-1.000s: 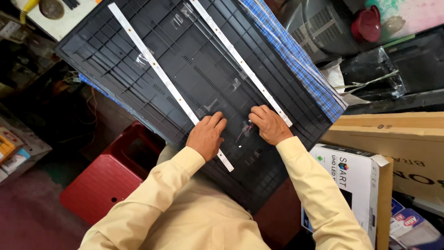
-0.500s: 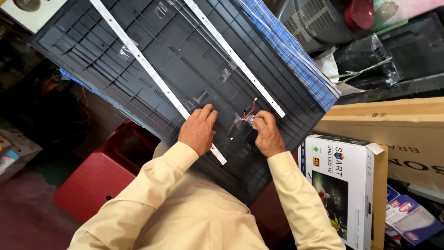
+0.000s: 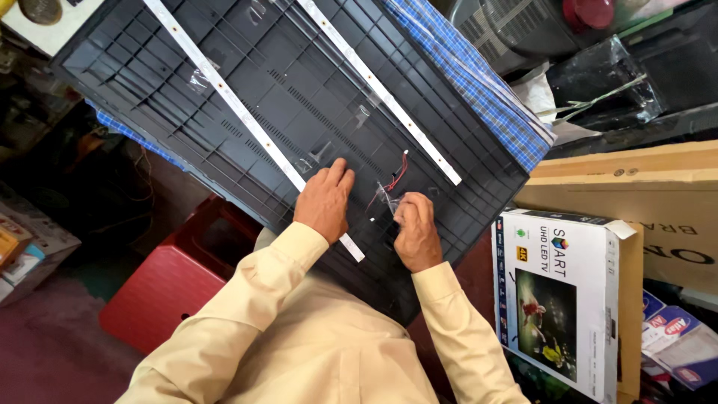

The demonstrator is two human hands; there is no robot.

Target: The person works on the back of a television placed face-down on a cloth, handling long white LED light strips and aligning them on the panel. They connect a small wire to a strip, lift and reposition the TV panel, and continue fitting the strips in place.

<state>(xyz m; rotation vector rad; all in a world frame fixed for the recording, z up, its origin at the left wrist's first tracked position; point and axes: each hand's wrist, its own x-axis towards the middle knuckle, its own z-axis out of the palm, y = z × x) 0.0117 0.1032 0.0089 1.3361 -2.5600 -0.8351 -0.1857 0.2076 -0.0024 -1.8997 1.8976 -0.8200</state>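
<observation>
A large dark ribbed plastic panel point(image 3: 224, 67) lies tilted in front of me, with two long white light strips on it. My left hand point(image 3: 324, 202) rests flat on the near end of the left strip point(image 3: 247, 123). My right hand point(image 3: 416, 228) pinches a thin red and black wire point(image 3: 394, 178) with a bit of clear tape near the near end of the right strip point(image 3: 381, 93). The wire runs up from my fingers to a small white plug.
A blue checked cloth point(image 3: 479, 86) lies under the panel's right edge. A red plastic stool point(image 3: 172, 277) stands at lower left. A printed white carton point(image 3: 561, 292) and a brown cardboard box point(image 3: 636, 194) sit at right. Dark appliances crowd the far right.
My right hand has come off the panel near the right strip and lifted the red wire toward me. The left hand has stayed on the left strip.
</observation>
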